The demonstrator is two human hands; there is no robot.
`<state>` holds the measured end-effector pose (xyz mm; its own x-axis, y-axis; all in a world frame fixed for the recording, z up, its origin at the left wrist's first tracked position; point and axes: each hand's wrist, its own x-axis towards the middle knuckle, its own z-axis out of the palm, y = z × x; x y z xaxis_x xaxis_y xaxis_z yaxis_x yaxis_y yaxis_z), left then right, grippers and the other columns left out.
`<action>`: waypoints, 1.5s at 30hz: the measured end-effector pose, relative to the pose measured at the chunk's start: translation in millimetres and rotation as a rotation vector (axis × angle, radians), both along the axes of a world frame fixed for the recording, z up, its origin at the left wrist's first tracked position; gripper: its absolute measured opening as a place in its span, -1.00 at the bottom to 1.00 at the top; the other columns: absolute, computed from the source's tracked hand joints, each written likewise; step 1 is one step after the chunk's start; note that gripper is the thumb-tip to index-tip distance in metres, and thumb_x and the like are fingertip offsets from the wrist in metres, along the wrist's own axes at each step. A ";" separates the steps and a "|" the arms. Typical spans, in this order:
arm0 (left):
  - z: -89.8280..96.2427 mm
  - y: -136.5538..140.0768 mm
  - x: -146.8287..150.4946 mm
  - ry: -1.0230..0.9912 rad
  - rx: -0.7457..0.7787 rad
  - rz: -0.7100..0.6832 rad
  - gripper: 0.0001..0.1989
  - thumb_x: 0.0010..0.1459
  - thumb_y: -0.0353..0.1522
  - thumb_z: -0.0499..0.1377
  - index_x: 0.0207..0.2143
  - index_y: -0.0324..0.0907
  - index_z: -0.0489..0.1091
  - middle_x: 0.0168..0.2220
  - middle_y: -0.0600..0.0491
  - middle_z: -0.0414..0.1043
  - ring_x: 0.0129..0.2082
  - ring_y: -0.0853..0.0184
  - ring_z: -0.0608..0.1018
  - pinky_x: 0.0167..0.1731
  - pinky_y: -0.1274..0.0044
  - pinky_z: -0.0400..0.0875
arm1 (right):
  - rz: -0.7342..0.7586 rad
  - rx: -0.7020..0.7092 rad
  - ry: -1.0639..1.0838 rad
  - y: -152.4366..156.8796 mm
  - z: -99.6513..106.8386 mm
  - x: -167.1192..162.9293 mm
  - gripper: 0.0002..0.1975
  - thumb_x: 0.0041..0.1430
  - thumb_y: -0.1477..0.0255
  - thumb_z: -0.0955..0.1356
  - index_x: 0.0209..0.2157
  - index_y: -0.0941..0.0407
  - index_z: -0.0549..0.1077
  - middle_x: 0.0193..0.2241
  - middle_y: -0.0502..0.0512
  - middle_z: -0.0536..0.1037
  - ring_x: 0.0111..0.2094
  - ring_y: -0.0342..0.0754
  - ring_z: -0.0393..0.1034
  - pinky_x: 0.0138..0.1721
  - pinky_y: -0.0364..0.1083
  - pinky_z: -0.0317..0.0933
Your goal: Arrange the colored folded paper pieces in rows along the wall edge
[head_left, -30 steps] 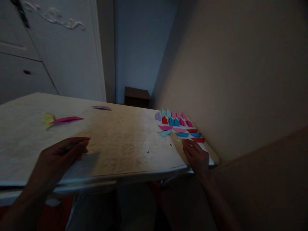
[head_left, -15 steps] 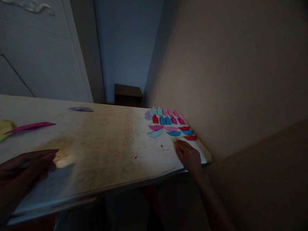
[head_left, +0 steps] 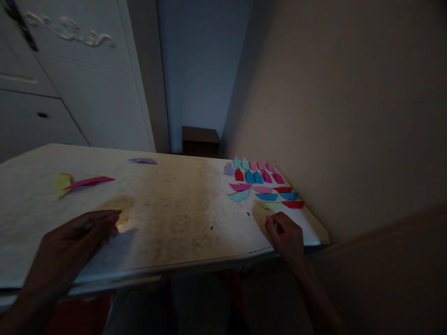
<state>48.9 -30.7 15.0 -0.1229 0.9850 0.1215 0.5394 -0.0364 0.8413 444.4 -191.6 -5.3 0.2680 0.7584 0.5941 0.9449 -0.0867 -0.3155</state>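
Note:
My right hand (head_left: 285,235) is curled closed near the table's front right, with nothing visible in its fingers. Just beyond its knuckles lies a pale green folded paper boat (head_left: 269,205), apart from the hand. A red paper boat (head_left: 293,204) sits beside it. Over the left part of the table, my left hand (head_left: 84,237) has thumb and fingertips pressed together, and nothing sticks out from them. A bright patch of light falls on the tabletop by those fingertips. Farther off lie a magenta folded paper (head_left: 91,182) and a yellow folded paper (head_left: 63,184), touching or overlapping.
Rows of coloured paper boats (head_left: 267,197) and upright-pointing folded papers (head_left: 254,177) cover the table's far right. A purple folded paper (head_left: 143,161) lies near the back edge. The wall (head_left: 331,116) borders the table (head_left: 167,209) on the right; a white cabinet (head_left: 104,93) stands behind.
My right hand has let go of the pale green boat and drawn back toward the front edge. The view has swung left, showing more of my left hand, which keeps its pinch.

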 end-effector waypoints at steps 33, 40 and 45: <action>13.2 101.3 -80.9 0.639 -0.180 0.115 -0.61 0.12 -0.14 0.17 -0.10 -0.20 0.47 -0.01 -0.21 0.44 -0.10 0.07 0.54 -0.18 0.39 0.41 | 0.508 -0.495 0.419 88.3 -5.3 -160.5 -0.40 0.08 -0.13 0.19 -0.71 0.08 0.13 -0.71 -0.02 0.18 -0.63 -0.11 0.18 -0.58 -0.14 0.10; 12.9 107.4 -88.9 0.622 -0.185 0.094 -0.74 0.13 -0.28 0.16 -0.17 -0.15 0.54 -0.09 -0.10 0.53 -0.08 0.17 0.54 -0.14 0.47 0.40 | 0.493 -0.485 0.497 87.2 -9.5 -150.7 -0.43 0.09 -0.10 0.25 -0.70 0.08 0.23 -0.69 -0.01 0.24 -0.63 -0.10 0.22 -0.60 -0.17 0.14; 8.4 102.2 -88.1 0.626 -0.138 0.127 -0.71 0.18 -0.27 0.09 -0.21 -0.17 0.56 -0.14 -0.14 0.53 -0.15 0.15 0.56 -0.21 0.44 0.41 | 0.475 -0.533 0.509 86.7 -12.1 -147.0 -0.42 0.08 -0.11 0.25 -0.69 0.09 0.26 -0.70 -0.02 0.25 -0.63 -0.10 0.23 -0.60 -0.17 0.15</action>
<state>-39.1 71.5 23.3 -0.1864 0.9791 0.0812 0.9220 0.1457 0.3588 297.4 -104.9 -17.5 -0.0102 0.9997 0.0229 0.6741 0.0238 -0.7383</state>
